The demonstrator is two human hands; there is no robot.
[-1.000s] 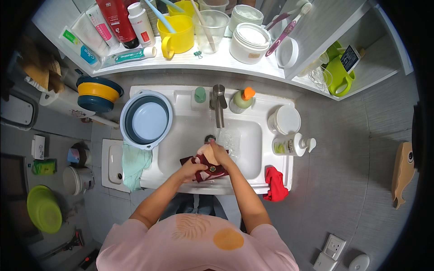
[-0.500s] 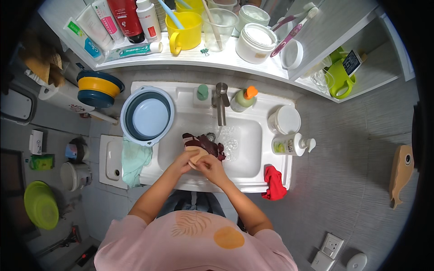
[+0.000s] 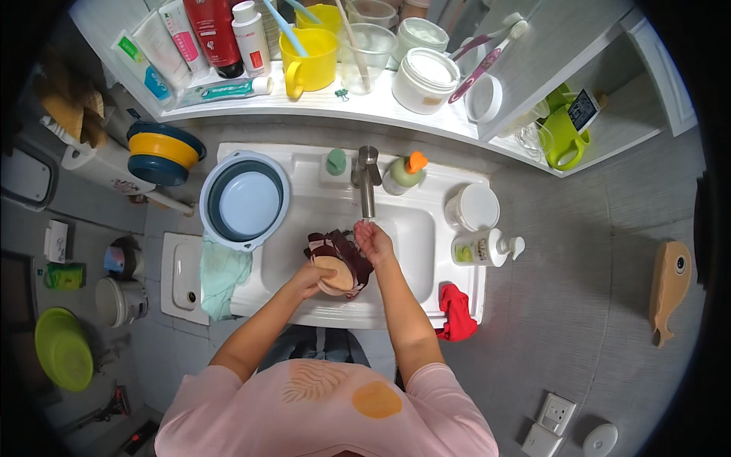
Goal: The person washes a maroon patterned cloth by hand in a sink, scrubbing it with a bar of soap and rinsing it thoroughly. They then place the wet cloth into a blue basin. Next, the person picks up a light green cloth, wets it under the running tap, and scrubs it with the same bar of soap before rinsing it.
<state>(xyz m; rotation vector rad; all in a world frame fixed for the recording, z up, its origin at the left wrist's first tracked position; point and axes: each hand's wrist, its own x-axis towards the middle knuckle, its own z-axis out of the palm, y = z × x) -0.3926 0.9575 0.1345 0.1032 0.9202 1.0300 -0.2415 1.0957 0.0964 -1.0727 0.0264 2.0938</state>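
Observation:
A dark maroon bra [image 3: 333,273] with a beige, rounded cup lining facing up is bunched over the white sink basin [image 3: 417,259]. My left hand [image 3: 308,280] grips the edge of this cup, thumb laid across the beige lining. Directly below the spout of the metal faucet [image 3: 368,183], my right hand [image 3: 373,242] is held palm up with its fingers loosely curved and nothing in it. The darker folds of the bra lie beside my right wrist. How the rest of it is folded beneath cannot be made out.
A blue-grey collapsible basin [image 3: 245,201] rests on the sink's left side above a pale green cloth [image 3: 225,278]. To the right are a white tub [image 3: 474,207], a pump bottle [image 3: 481,248] and a red cloth [image 3: 457,313]. A crowded shelf [image 3: 365,107] spans the far side.
My right hand has left the bra and moved up under the faucet, turning palm up. The bra's beige cup now faces up more fully in my left hand.

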